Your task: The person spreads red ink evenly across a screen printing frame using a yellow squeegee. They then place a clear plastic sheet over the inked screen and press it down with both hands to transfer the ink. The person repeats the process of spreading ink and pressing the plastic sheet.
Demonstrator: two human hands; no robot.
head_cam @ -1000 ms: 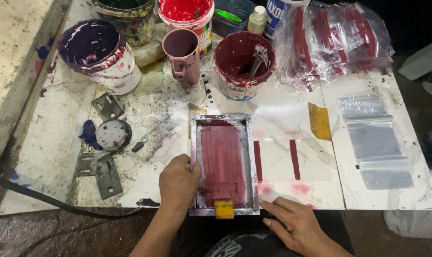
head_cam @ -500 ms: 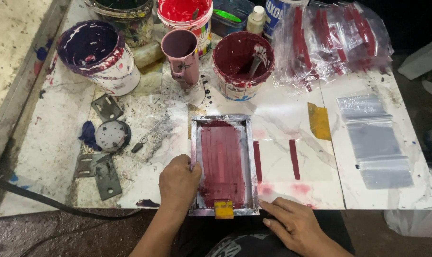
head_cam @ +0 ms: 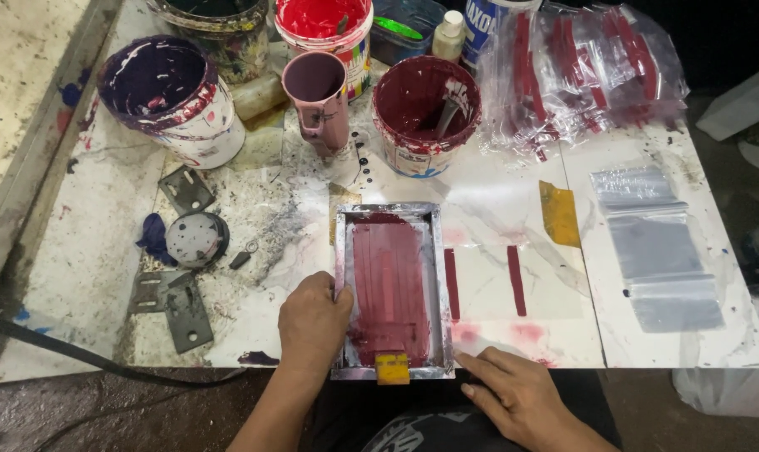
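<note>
Left hand on screen frame edge

The left hand lies near the front edge of the bench, palm down, the fingers curled and the thumb pointing to the right; its forearm comes up from the bottom of the view. The right hand rests lower, at the front edge, palm down, with the fingers stretched flat toward the left.
</note>
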